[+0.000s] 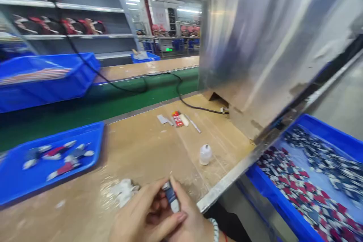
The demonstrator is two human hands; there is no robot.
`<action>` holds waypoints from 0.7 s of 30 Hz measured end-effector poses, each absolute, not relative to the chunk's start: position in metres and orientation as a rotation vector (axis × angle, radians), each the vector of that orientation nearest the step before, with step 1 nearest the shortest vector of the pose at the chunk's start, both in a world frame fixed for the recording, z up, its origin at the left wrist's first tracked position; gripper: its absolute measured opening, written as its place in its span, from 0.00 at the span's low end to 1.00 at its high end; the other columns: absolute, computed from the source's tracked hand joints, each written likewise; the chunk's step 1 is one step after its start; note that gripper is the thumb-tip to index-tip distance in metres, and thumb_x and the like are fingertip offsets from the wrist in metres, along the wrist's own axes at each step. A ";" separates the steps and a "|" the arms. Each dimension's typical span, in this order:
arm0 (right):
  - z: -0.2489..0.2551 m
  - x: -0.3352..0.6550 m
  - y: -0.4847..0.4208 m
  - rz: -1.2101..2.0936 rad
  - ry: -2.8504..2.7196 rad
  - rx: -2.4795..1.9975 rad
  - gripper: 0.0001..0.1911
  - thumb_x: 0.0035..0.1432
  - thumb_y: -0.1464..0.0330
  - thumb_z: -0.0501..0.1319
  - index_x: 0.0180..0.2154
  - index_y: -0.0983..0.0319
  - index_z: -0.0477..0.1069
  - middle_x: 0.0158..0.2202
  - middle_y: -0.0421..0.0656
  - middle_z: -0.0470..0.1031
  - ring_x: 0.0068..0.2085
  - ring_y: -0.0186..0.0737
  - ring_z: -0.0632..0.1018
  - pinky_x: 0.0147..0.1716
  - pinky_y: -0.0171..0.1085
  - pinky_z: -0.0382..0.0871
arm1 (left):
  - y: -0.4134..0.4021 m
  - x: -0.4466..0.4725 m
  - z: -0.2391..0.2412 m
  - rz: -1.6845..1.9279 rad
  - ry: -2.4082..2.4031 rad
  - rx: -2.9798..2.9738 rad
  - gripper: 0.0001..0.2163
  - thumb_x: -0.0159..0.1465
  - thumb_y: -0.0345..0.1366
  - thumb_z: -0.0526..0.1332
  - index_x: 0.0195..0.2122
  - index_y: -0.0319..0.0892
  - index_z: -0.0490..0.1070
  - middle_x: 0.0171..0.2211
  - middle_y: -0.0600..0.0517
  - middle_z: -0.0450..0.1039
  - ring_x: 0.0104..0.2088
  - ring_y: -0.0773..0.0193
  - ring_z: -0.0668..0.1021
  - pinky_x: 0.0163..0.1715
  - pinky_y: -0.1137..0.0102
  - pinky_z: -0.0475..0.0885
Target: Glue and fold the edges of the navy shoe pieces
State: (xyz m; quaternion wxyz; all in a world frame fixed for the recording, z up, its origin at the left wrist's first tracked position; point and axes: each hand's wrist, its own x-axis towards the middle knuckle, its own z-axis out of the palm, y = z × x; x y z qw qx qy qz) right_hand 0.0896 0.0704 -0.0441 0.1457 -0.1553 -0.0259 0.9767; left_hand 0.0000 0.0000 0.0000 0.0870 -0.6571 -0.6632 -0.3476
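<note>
A small dark blue and white piece (171,196), with a rounded white end, is held over the near edge of the workbench. My left hand (141,211) closes on it from the left, its thumb lying across near the white end. From the right, my right hand (191,211) grips the same piece; its wrist has a beaded bracelet. The fingers partly cover the piece, so its full shape is hidden. Just beyond my left hand lies a crumpled white wad (124,192), perhaps tissue or cloth. A small translucent white bottle (205,154) stands ahead to the right.
A blue tray (96,155) with several similar pieces sits left. Below the bench at right, a blue bin (279,200) holds many red and blue pieces. A red packet (177,118) and a thin pen-like tool (193,124) lie farther back. A metal panel (255,56) rises at right; a black cable (198,108) crosses behind.
</note>
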 end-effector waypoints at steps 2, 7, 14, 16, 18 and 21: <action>-0.034 0.097 0.068 2.793 0.000 -0.473 0.27 0.33 0.53 0.81 0.24 0.64 0.71 0.21 0.37 0.73 0.24 0.31 0.71 0.31 0.33 0.66 | -0.002 0.005 0.010 -1.029 -1.935 -1.951 0.25 0.65 0.60 0.62 0.52 0.45 0.69 0.37 0.52 0.80 0.31 0.67 0.83 0.30 0.79 0.78; -0.029 0.104 0.066 2.737 0.111 -0.486 0.27 0.35 0.54 0.82 0.23 0.65 0.73 0.22 0.37 0.72 0.27 0.32 0.72 0.32 0.33 0.66 | 0.000 0.014 0.015 -1.085 -1.976 -1.991 0.25 0.65 0.57 0.64 0.54 0.45 0.68 0.35 0.53 0.77 0.29 0.68 0.79 0.29 0.77 0.76; -0.030 0.103 0.064 2.747 0.094 -0.436 0.23 0.40 0.56 0.81 0.24 0.66 0.74 0.22 0.38 0.72 0.26 0.31 0.69 0.31 0.33 0.64 | -0.005 0.010 0.010 -1.112 -2.000 -2.030 0.25 0.64 0.54 0.67 0.56 0.45 0.66 0.38 0.52 0.76 0.31 0.67 0.79 0.31 0.76 0.76; -0.027 0.104 0.064 2.748 0.102 -0.434 0.23 0.40 0.57 0.81 0.23 0.66 0.74 0.21 0.37 0.71 0.26 0.31 0.69 0.31 0.33 0.65 | -0.004 0.010 0.009 -1.117 -2.004 -2.034 0.26 0.64 0.54 0.66 0.56 0.45 0.66 0.37 0.52 0.76 0.30 0.67 0.78 0.31 0.77 0.75; -0.024 0.105 0.065 2.755 0.125 -0.434 0.23 0.38 0.59 0.82 0.23 0.65 0.73 0.20 0.36 0.70 0.26 0.31 0.69 0.31 0.33 0.65 | -0.002 0.011 0.009 -1.119 -2.001 -2.036 0.26 0.64 0.55 0.66 0.57 0.45 0.66 0.35 0.53 0.75 0.29 0.68 0.77 0.30 0.76 0.75; -0.020 0.108 0.065 2.773 0.155 -0.405 0.22 0.36 0.62 0.82 0.21 0.65 0.72 0.19 0.35 0.69 0.25 0.30 0.68 0.30 0.33 0.65 | -0.001 0.014 0.011 -1.103 -2.004 -2.034 0.27 0.65 0.56 0.64 0.57 0.44 0.65 0.36 0.52 0.75 0.30 0.66 0.78 0.30 0.75 0.76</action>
